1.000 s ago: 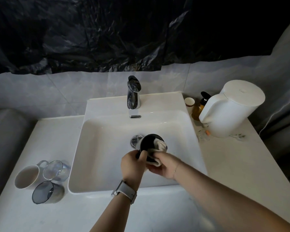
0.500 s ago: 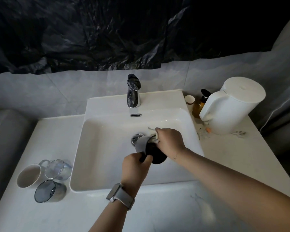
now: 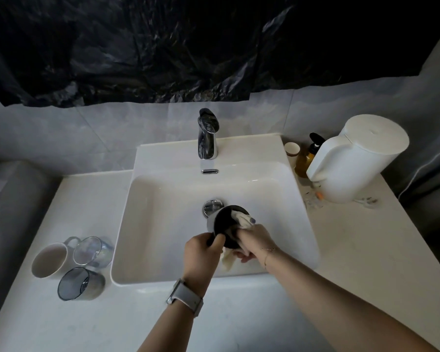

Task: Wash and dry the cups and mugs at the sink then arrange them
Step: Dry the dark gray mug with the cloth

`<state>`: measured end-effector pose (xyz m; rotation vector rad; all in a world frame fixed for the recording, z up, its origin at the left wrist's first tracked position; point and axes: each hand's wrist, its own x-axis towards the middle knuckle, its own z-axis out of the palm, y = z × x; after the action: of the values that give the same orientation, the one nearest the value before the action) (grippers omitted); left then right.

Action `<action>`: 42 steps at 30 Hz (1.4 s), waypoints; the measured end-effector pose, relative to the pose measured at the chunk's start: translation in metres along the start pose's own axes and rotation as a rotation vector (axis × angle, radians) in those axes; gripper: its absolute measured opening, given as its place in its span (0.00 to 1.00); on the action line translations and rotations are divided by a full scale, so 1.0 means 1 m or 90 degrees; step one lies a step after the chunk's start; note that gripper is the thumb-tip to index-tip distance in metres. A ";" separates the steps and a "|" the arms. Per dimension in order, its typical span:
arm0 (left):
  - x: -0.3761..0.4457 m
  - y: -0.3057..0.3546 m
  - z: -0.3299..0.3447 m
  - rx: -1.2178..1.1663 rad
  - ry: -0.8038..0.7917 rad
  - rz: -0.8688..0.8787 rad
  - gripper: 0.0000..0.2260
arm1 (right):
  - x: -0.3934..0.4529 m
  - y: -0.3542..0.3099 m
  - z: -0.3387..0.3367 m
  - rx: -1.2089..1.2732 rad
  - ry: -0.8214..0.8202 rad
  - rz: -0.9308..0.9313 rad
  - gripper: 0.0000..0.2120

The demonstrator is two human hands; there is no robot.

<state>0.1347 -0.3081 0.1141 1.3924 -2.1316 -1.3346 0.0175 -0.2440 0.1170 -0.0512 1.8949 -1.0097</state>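
Cloth (image 3: pixel 241 217) back inside rim | dark mug (image 3: pixel 224 226) (grey outside) tilted

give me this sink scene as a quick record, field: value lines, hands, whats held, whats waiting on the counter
left hand: left hand grips the dark cup over the sink
right hand: right hand holds a cloth pushed into the cup's mouth
counter left: white mug, clear glass cup, grey tumbler, all on their sides
counter right: white kettle, amber pump bottle, small paper cup
faucet: no water visible from faucet
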 end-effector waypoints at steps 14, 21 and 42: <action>0.004 -0.005 -0.033 -0.097 0.028 0.316 0.13 | -0.029 -0.056 -0.036 -0.185 -0.053 -0.046 0.09; 0.012 0.030 -0.030 -0.180 0.072 0.248 0.17 | -0.042 -0.055 -0.027 -0.153 -0.048 -0.079 0.10; 0.034 0.045 0.001 -0.768 -0.186 -0.357 0.14 | -0.005 -0.010 -0.043 -0.224 0.038 -0.682 0.37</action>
<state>0.0904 -0.3301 0.1416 1.2260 -0.5965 -2.4857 -0.0162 -0.2217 0.1364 -1.3636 2.0683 -1.3150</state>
